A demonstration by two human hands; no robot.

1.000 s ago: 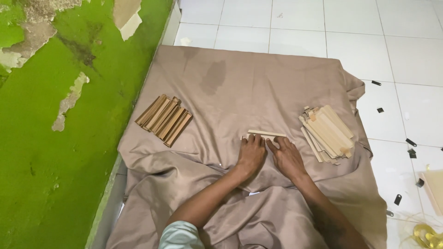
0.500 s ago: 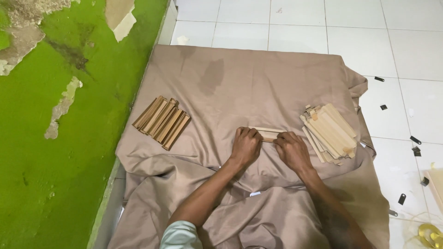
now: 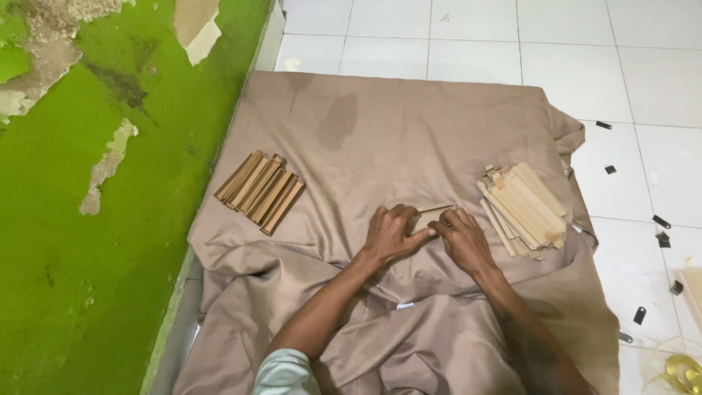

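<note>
My left hand [image 3: 390, 232] and my right hand [image 3: 461, 238] meet over a flat tan cardboard strip [image 3: 425, 216] lying on the brown cloth [image 3: 409, 132]. Both hands press and grip its edges, fingers curled over it, so most of the strip is hidden. To the right, touching distance from my right hand, lies a loose pile of flat cardboard strips [image 3: 525, 207]. To the left, apart from my left hand, sits a neat row of folded cardboard pieces [image 3: 259, 192].
A green wall with peeling paint [image 3: 88, 219] runs along the left. White floor tiles [image 3: 643, 66] lie beyond and right of the cloth, with small dark scraps [image 3: 662, 222]. A gold tape roll [image 3: 686, 371] sits at the bottom right.
Both hands have stayed on the strip and drawn slightly nearer each other; the view has shifted a little. The piles have not moved.
</note>
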